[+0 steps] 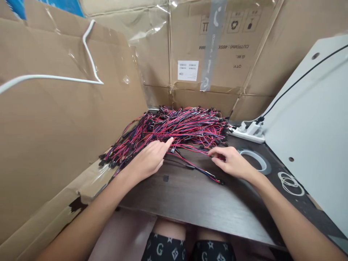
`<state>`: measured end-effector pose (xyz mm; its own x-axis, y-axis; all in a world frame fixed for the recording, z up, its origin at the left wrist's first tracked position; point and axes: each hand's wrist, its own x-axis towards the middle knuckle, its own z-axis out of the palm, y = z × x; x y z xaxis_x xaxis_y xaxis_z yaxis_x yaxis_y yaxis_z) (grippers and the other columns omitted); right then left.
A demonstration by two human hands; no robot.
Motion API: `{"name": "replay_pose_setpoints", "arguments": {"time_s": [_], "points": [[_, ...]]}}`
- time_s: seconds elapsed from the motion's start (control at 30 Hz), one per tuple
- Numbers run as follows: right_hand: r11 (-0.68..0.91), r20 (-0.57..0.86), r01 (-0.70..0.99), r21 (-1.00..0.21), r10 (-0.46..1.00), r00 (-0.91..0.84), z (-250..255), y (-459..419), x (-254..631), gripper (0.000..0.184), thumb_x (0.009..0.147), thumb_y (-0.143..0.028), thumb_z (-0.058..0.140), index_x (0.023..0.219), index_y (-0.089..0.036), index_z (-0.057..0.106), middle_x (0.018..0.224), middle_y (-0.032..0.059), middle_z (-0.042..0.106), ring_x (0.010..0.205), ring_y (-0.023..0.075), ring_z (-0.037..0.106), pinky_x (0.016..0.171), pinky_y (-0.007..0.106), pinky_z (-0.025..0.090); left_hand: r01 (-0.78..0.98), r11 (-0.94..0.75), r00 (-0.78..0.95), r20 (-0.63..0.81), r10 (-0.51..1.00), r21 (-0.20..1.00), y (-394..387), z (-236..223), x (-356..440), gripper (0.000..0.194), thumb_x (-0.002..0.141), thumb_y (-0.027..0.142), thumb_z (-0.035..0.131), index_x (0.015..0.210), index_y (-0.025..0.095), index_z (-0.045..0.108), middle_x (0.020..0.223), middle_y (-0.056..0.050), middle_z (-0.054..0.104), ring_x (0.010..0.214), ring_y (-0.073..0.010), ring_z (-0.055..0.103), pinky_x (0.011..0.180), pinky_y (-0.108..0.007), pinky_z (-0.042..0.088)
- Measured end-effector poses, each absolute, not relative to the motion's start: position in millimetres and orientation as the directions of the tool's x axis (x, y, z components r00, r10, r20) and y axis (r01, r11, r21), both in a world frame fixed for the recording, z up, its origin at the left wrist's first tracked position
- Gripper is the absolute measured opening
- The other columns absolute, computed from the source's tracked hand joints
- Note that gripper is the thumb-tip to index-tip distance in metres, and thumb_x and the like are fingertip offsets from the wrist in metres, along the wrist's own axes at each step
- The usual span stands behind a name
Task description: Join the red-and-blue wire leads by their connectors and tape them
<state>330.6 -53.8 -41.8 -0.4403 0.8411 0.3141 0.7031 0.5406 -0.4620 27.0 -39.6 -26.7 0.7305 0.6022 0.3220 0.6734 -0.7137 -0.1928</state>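
A large heap of thin red, purple and black wire harnesses (187, 125) with black connectors lies at the back of the dark table (190, 199). My left hand (149, 159) is closed at the heap's front edge, with wires coming out beside its fingertips; its grip is partly hidden. My right hand (230, 161) pinches the right end of a red and purple wire harness (191, 148) that stretches across from the left hand. Just in front, another wire harness (194, 168) lies slanting on the table, its black connector end pointing to the right.
Cardboard boxes (152, 54) wall in the back and left. On the right are a white power strip (248, 136) with plugs, a roll of tape (254, 159), several pale rubber bands (290, 184) and a white panel (312, 108). A white cable (54, 77) hangs at upper left.
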Motion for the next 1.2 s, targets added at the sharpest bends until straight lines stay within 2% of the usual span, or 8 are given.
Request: {"name": "replay_pose_setpoints", "arguments": {"time_s": [0.1,0.23,0.43,0.53,0.6,0.73,0.93,1.2], "points": [[0.527,0.358,0.689,-0.498,0.848,-0.390,-40,-53,332,0.018,0.076,-0.017,0.048,0.082,-0.014,0.066,0.061,0.0009,0.060,0.052,0.0118,0.048,0.054,0.023,0.037,0.650,-0.705,0.751,0.376,0.542,-0.282,-37,-20,25,0.037,0.086,0.006,0.040,0.120,0.006,0.056,0.086,-0.012,0.064,0.083,-0.0247,0.059,0.077,-0.040,0.050],[0.498,0.332,0.638,-0.588,0.867,-0.371,-35,-55,328,0.016,0.077,-0.019,0.050,0.080,-0.015,0.066,0.063,0.0012,0.062,0.055,0.0118,0.050,0.055,0.023,0.038,0.643,-0.720,0.730,0.494,0.472,-0.262,-37,-9,13,0.027,0.087,0.006,0.043,0.100,0.010,0.066,0.088,-0.011,0.066,0.096,-0.0260,0.056,0.086,-0.042,0.048],[0.266,0.027,0.378,-0.887,0.847,-0.531,-29,-63,321,0.011,0.076,-0.024,0.060,0.077,-0.014,0.062,0.061,-0.0013,0.059,0.054,0.0097,0.050,0.055,0.023,0.041,0.749,-0.615,0.613,0.609,0.503,-0.246,-44,15,-1,0.025,0.084,0.013,0.049,0.083,0.021,0.072,0.083,-0.009,0.067,0.083,-0.0264,0.058,0.073,-0.042,0.045],[0.057,-0.114,0.221,-0.974,0.718,-0.686,-30,-66,319,0.017,0.073,-0.027,0.068,0.079,-0.012,0.062,0.060,-0.0016,0.060,0.051,0.0082,0.050,0.050,0.021,0.041,0.816,-0.578,0.423,0.703,0.572,-0.020,-56,23,0,0.020,0.082,0.023,0.054,0.087,0.026,0.073,0.070,-0.004,0.066,0.068,-0.0230,0.060,0.069,-0.038,0.046],[-0.041,-0.149,0.160,-0.986,0.640,-0.754,-32,-68,317,0.020,0.070,-0.025,0.072,0.081,-0.011,0.063,0.061,-0.0013,0.062,0.051,0.0077,0.052,0.050,0.020,0.043,0.783,-0.531,0.204,0.672,0.711,0.324,-64,26,7,0.017,0.079,0.025,0.057,0.087,0.027,0.073,0.070,-0.002,0.068,0.066,-0.0212,0.062,0.071,-0.038,0.049],[-0.172,-0.175,0.088,-0.981,0.599,-0.781,-42,-73,305,0.023,0.066,-0.021,0.077,0.081,-0.010,0.065,0.062,-0.0012,0.063,0.050,0.0062,0.053,0.050,0.019,0.044,0.182,-0.226,-0.010,0.231,0.973,0.957,-73,25,28,0.024,0.076,0.024,0.058,0.096,0.016,0.068,0.088,-0.008,0.072,0.080,-0.0251,0.068,0.071,-0.039,0.055],[-0.318,-0.186,0.075,-0.945,0.336,-0.923,-57,-84,287,0.039,0.064,-0.027,0.081,0.096,-0.010,0.066,0.080,0.0039,0.067,0.067,0.0089,0.063,0.059,0.019,0.050,-0.243,-0.100,-0.104,0.076,0.992,0.965,-62,27,42,0.027,0.068,0.006,0.060,0.092,0.016,0.065,0.074,-0.001,0.061,0.049,-0.0103,0.058,0.042,-0.019,0.050],[-0.394,-0.196,0.063,-0.917,0.309,-0.931,-59,-80,285,0.041,0.064,-0.034,0.081,0.093,-0.010,0.065,0.076,0.0028,0.065,0.063,0.0078,0.062,0.051,0.016,0.048,0.048,-0.120,-0.035,0.122,0.992,0.992,-20,70,-2,0.045,0.056,-0.009,0.050,0.093,0.010,0.067,0.081,-0.005,0.059,0.035,-0.0019,0.039,0.020,-0.011,0.014]]}}
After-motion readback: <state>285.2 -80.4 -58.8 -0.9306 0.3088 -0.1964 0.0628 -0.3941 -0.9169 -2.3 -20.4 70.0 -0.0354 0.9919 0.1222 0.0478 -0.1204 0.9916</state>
